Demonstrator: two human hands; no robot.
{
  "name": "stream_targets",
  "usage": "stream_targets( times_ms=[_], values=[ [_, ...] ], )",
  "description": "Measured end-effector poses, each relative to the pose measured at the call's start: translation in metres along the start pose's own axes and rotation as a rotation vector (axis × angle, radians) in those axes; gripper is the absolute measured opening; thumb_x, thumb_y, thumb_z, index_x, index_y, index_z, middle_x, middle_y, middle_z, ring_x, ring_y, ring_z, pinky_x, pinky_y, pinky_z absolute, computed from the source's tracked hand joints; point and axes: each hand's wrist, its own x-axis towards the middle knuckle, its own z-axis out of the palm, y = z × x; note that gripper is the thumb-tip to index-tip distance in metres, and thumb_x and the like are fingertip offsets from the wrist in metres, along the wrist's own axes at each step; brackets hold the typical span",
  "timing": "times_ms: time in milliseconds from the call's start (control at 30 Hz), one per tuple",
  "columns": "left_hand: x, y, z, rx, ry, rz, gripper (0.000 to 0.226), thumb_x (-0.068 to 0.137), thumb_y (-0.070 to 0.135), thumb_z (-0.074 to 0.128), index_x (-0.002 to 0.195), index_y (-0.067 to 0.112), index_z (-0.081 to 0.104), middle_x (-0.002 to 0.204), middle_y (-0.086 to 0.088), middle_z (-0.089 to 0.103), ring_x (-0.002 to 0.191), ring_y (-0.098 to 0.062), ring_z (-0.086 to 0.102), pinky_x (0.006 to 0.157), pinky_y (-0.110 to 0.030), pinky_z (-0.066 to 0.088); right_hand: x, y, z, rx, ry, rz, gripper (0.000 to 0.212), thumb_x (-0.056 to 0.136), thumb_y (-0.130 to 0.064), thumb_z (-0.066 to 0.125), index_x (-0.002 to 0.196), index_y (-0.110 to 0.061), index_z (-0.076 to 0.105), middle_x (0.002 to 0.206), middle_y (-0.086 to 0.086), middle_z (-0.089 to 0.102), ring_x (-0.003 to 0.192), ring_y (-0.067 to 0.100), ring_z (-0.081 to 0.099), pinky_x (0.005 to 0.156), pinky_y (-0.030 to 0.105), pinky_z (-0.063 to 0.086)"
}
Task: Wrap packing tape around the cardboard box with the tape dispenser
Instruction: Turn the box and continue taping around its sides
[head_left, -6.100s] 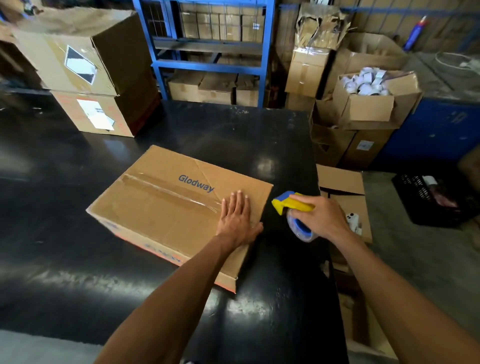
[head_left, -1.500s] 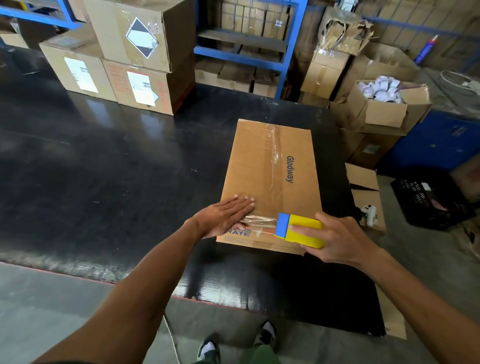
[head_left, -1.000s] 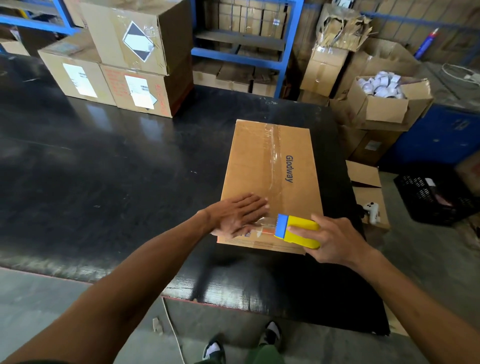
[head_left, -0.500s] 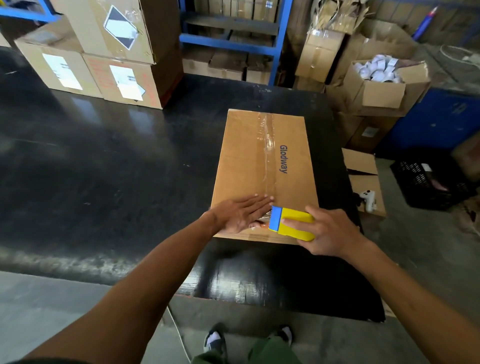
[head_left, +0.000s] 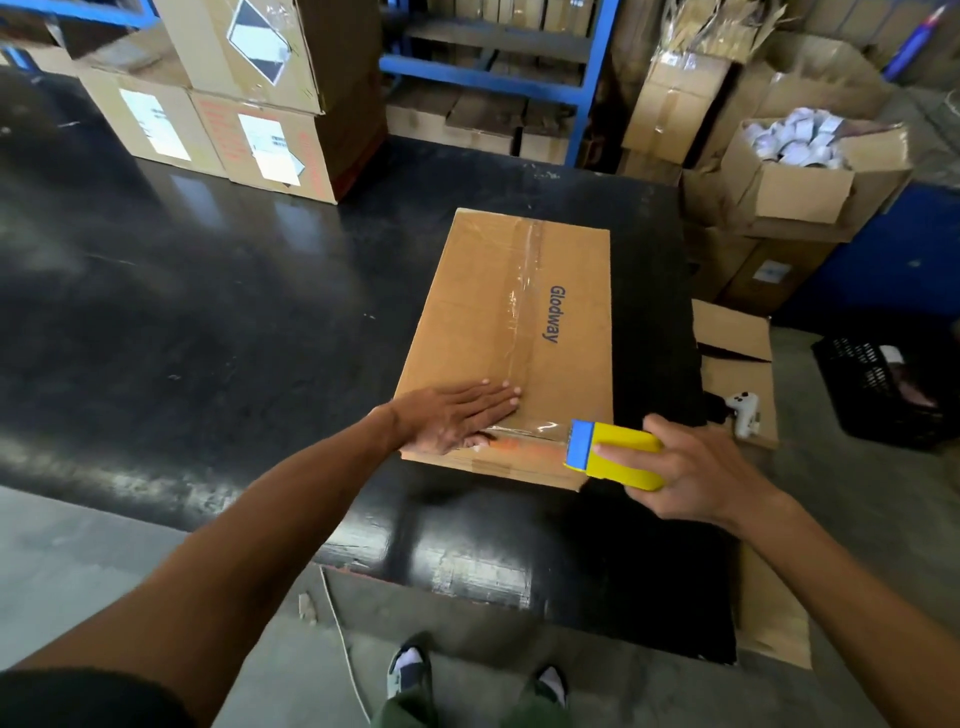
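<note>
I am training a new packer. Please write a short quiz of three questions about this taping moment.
1. True or false: the left hand lies flat on the Glodway cardboard box.
2. Which hand holds the yellow and blue tape dispenser?
3. The dispenser is at the box's: A) far edge, B) near right corner, C) left side.

Key: 1 true; 2 the right hand; 3 B.

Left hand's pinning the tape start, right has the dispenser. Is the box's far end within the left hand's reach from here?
Probably yes. The left hand lies flat at the near end of the box, whose bare top lies open to the far end. It would have to lift off the tape, while the right hand holds the dispenser.
</note>
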Motion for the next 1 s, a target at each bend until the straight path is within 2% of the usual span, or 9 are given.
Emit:
stream_targets(
  times_ms=[100, 200, 367, 567, 733, 867, 1000],
  values=[
    [0.006, 0.007, -0.008, -0.004, -0.015, -0.002, 0.065, 0.104, 0.043, 0.028, 0.153, 0.001, 0.026, 0.16, -0.017, 0.028, 0.149, -0.029, 0.026, 0.122, -0.044, 0.015, 0.002, 0.005, 0.002, 0.011, 0.0, -0.031, 0.065, 0.06, -0.039, 0.087, 0.122, -0.032, 0.067, 0.083, 0.005, 0.054, 0.051, 0.011, 0.036, 0.045, 0.021, 0.025],
    [0.035, 0.02, -0.009, 0.01, 0.025, -0.019, 0.066, 0.103, 0.045, 0.028, 0.151, -0.001, 0.033, 0.156, -0.019, 0.036, 0.145, -0.033, 0.033, 0.12, -0.045, 0.019, 0.003, 0.009, 0.003, 0.039, -0.009, -0.031, 0.062, 0.061, -0.039, 0.086, 0.121, -0.033, 0.069, 0.082, 0.005, 0.055, 0.047, 0.017, 0.044, 0.043, 0.021, 0.028],
    [0.072, 0.048, 0.001, -0.027, -0.014, -0.096, 0.067, 0.106, 0.045, 0.012, 0.154, 0.0, 0.025, 0.162, -0.016, 0.024, 0.15, -0.029, 0.02, 0.123, -0.042, 0.015, 0.002, 0.012, 0.007, 0.049, 0.0, -0.026, 0.059, 0.06, -0.041, 0.086, 0.117, -0.036, 0.071, 0.082, 0.007, 0.058, 0.046, 0.021, 0.048, 0.044, 0.021, 0.03],
    [0.071, 0.046, 0.003, 0.009, 0.0, -0.097, 0.065, 0.107, 0.044, 0.027, 0.153, -0.001, 0.026, 0.161, -0.016, 0.023, 0.151, -0.028, 0.019, 0.123, -0.041, 0.02, -0.002, 0.018, 0.015, 0.052, 0.002, -0.041, 0.059, 0.062, -0.043, 0.085, 0.119, -0.037, 0.07, 0.083, 0.008, 0.058, 0.048, 0.022, 0.051, 0.041, 0.025, 0.041],
    [0.07, 0.047, 0.002, 0.02, 0.024, -0.093, 0.065, 0.106, 0.043, 0.034, 0.152, -0.002, 0.028, 0.161, -0.017, 0.026, 0.15, -0.028, 0.022, 0.121, -0.042, 0.024, -0.004, 0.023, 0.014, 0.062, 0.0, -0.094, 0.058, 0.069, -0.046, 0.077, 0.125, -0.037, 0.064, 0.085, 0.008, 0.057, 0.051, 0.021, 0.051, 0.041, 0.026, 0.042],
    [0.068, 0.047, 0.002, 0.028, 0.023, -0.103, 0.065, 0.107, 0.043, 0.035, 0.153, -0.001, 0.026, 0.161, -0.017, 0.024, 0.151, -0.027, 0.021, 0.121, -0.042, 0.024, -0.016, 0.037, 0.004, 0.053, -0.011, -0.106, 0.054, 0.076, -0.05, 0.067, 0.129, -0.037, 0.061, 0.085, 0.005, 0.054, 0.052, 0.017, 0.048, 0.042, 0.023, 0.036],
    [0.071, 0.047, 0.0, 0.031, 0.022, -0.095, 0.065, 0.107, 0.042, 0.035, 0.153, -0.001, 0.024, 0.162, -0.017, 0.022, 0.151, -0.027, 0.018, 0.122, -0.041, 0.021, -0.044, 0.071, 0.0, 0.029, -0.002, -0.061, 0.055, 0.076, -0.051, 0.063, 0.13, -0.037, 0.058, 0.087, 0.005, 0.053, 0.052, 0.018, 0.049, 0.041, 0.027, 0.042]
  ],
)
